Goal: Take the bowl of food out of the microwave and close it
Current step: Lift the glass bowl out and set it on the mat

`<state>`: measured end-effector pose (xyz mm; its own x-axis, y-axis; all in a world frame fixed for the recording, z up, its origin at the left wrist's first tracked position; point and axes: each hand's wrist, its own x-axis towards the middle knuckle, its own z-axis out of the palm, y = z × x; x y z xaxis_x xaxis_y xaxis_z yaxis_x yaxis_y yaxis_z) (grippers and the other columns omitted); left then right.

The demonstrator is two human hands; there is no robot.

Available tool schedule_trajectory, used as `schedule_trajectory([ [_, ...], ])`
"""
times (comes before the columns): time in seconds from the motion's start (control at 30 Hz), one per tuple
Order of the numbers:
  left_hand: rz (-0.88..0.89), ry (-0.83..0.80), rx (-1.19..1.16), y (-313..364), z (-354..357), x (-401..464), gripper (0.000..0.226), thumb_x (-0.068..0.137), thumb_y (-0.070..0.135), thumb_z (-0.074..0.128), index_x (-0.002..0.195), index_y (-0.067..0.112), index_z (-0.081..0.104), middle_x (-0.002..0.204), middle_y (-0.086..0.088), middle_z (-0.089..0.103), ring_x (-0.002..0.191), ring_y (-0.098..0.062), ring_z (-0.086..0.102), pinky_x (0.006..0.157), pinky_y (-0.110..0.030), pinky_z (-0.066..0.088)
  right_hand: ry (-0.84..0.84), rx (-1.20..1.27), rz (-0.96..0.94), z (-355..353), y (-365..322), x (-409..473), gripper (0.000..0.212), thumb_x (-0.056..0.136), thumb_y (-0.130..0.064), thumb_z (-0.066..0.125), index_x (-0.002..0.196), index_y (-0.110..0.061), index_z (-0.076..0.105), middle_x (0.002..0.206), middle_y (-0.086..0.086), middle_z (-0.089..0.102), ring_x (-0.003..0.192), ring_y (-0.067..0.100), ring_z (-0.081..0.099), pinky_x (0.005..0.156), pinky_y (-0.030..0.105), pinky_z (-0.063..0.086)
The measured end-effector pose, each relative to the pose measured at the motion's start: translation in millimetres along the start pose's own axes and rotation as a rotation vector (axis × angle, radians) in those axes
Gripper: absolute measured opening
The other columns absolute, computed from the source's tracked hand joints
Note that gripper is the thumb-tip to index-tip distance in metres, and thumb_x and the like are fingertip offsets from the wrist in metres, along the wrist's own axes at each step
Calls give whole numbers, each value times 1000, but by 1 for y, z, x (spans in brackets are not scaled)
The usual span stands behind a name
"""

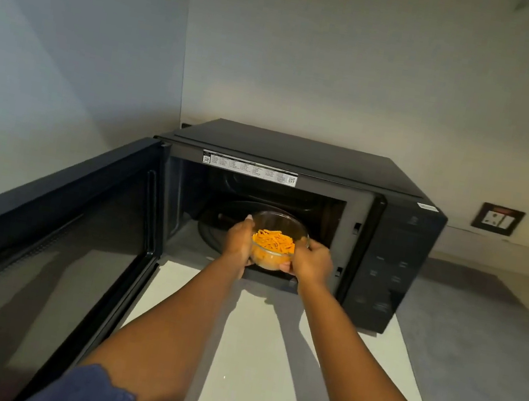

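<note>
A black microwave (396,256) stands on the counter against the wall. Its door (53,236) is swung wide open to the left. A clear glass bowl (278,225) filled with orange food strips (274,240) is at the front of the cavity opening, lifted just above the sill. My left hand (238,243) grips the bowl's left side. My right hand (312,263) grips its right side, fingers curled under it. Behind the bowl the glass turntable (219,217) lies in the dark cavity.
The white counter (252,354) stretches in front of the microwave between my forearms. A wall socket (497,219) sits on the wall to the right. A wall closes in on the left behind the open door. The counter continues to the right of the microwave.
</note>
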<state>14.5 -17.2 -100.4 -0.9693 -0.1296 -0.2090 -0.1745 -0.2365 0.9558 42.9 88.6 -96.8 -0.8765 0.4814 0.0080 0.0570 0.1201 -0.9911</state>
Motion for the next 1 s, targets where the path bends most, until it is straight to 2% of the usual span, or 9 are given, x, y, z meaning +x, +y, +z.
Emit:
schedule_trajectory([
  [0.1, 18, -22, 92, 1, 4, -21, 44, 98, 39, 33, 124, 12, 56, 126, -17, 60, 115, -34, 57, 88, -44, 50, 60, -40, -13, -20, -2, -19, 29, 94, -22, 45, 115, -10, 61, 94, 10, 65, 44, 12, 56, 44, 22, 51],
  [0.2, 27, -58, 143, -1, 13, -38, 42, 98, 38, 34, 119, 11, 60, 124, -16, 62, 112, -34, 59, 88, -45, 51, 119, -59, 15, -44, -3, -32, 31, 95, -27, 45, 116, -10, 59, 96, 9, 65, 49, 10, 56, 51, 22, 51],
  [0.27, 18, -95, 154, -4, 19, -50, 41, 98, 36, 35, 114, 10, 62, 122, -16, 64, 109, -33, 61, 87, -45, 52, 163, -52, 27, -60, -4, -40, 30, 94, -28, 45, 113, -10, 61, 90, 6, 63, 50, 12, 57, 51, 23, 51],
  [0.4, 37, -166, 211, -11, 40, -70, 37, 98, 32, 38, 111, 9, 64, 117, -16, 66, 102, -32, 63, 78, -41, 54, 267, -103, 14, -90, -1, -51, 30, 94, -27, 44, 110, -9, 64, 96, 12, 68, 69, 25, 65, 69, 38, 58],
  [0.53, 37, -253, 278, -22, 68, -91, 35, 97, 29, 41, 108, 6, 65, 95, -12, 64, 86, -27, 62, 77, -41, 56, 358, -160, 12, -125, 5, -59, 33, 96, -26, 40, 112, -9, 62, 107, 19, 68, 94, 37, 65, 83, 45, 56],
  [0.63, 5, -336, 273, -29, 89, -101, 30, 97, 26, 43, 105, 6, 63, 94, -13, 61, 86, -26, 58, 82, -44, 54, 405, -210, 5, -148, 12, -62, 35, 95, -26, 36, 106, -8, 64, 102, 23, 69, 93, 39, 65, 83, 45, 54],
  [0.77, -9, -425, 320, -44, 118, -109, 32, 96, 25, 44, 112, 4, 62, 109, -22, 66, 88, -27, 58, 81, -42, 54, 478, -223, 21, -181, 21, -63, 36, 97, -26, 36, 103, -6, 64, 84, 18, 65, 70, 34, 63, 72, 40, 53],
  [0.9, -32, -500, 363, -65, 149, -114, 32, 96, 23, 45, 113, 2, 62, 115, -22, 65, 91, -29, 61, 84, -48, 56, 509, -242, 15, -213, 34, -60, 33, 95, -25, 39, 100, -6, 65, 93, 22, 68, 88, 42, 65, 83, 51, 53],
  [1.0, -54, -555, 401, -81, 172, -118, 34, 96, 22, 44, 118, 2, 59, 105, -18, 63, 83, -23, 58, 79, -45, 54, 542, -264, 25, -237, 47, -53, 32, 94, -23, 40, 94, -5, 66, 94, 21, 69, 87, 42, 64, 82, 51, 53],
])
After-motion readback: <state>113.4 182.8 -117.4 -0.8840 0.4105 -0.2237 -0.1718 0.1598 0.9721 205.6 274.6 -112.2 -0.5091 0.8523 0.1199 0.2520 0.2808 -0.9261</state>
